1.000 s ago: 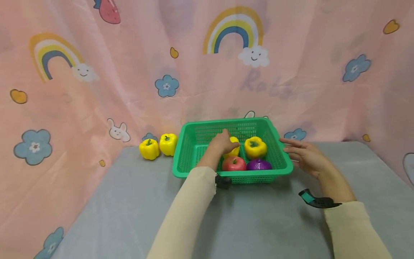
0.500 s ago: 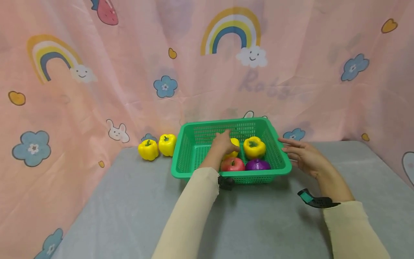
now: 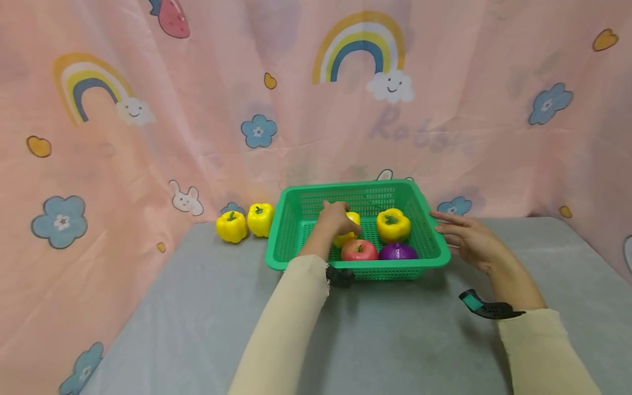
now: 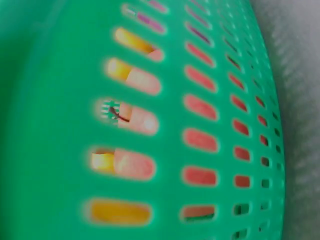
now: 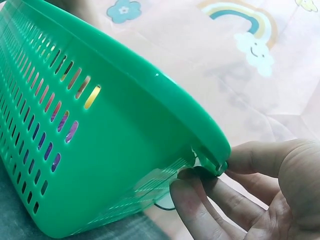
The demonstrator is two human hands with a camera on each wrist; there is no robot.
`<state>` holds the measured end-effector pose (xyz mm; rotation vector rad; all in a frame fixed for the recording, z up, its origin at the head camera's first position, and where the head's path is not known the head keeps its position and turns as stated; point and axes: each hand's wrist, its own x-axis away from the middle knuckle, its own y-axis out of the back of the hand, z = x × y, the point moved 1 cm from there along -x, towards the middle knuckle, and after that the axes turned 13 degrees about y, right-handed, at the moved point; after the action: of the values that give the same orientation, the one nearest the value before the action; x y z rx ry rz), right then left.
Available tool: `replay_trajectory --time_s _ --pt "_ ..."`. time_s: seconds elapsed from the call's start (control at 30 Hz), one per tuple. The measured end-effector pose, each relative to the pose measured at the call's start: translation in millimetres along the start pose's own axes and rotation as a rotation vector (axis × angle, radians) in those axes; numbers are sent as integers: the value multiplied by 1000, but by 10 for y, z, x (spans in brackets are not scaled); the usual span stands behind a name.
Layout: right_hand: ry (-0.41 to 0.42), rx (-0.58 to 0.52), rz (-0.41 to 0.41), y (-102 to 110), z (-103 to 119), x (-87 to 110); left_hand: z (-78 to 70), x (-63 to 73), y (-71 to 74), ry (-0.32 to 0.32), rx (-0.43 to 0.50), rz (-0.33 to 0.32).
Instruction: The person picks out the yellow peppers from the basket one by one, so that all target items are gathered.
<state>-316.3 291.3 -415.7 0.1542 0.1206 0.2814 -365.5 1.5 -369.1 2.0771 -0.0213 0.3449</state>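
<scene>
My left hand [image 3: 334,218] reaches into the green plastic basket [image 3: 357,264] and grips a yellow bell pepper [image 3: 345,239], mostly hidden under the fingers. To its right sits another yellow bell pepper [image 3: 393,226] with a green stem. A red apple [image 3: 360,250] and a purple onion-like vegetable [image 3: 398,252] lie along the near wall. At the basket's right end my right hand [image 3: 469,238] holds the rim; the right wrist view shows fingers curled at the rim's edge [image 5: 220,162]. Through the slots in the left wrist view, fingertips [image 4: 142,122] show beside yellow and red patches.
Two more yellow bell peppers, one outermost [image 3: 231,226] and one close by the basket [image 3: 260,219], stand on the grey tabletop [image 3: 197,318] left of the basket. A pink printed curtain [image 3: 306,142] hangs right behind the table.
My left hand has shifted slightly left inside the basket, carrying the yellow bell pepper away from the other one. The right hand stays at the rim.
</scene>
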Motion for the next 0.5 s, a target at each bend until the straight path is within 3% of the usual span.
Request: replay_trajectory --time_s 0.27,0.5 --pt "1 -16 -2 11 -15 -1 103 13 48 -8 56 26" --pt "15 -41 -5 34 -7 19 172 60 39 -13 147 100"
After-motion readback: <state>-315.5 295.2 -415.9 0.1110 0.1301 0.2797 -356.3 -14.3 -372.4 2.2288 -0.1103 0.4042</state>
